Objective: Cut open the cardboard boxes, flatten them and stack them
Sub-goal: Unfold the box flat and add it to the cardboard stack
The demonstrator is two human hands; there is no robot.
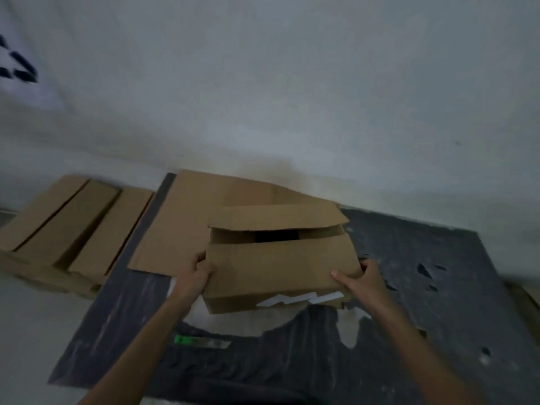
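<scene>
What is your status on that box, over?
Left hand and right hand both gripping the cardboard box by its sides. Box unflattened, top flaps ajar. Flat cardboard sheet right behind it; green-tipped cutter lying on the dark mat, untouched.

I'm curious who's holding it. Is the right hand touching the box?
Touching. The head view shows the right hand gripping the box at its corner, thumb lying on the front face.
</scene>
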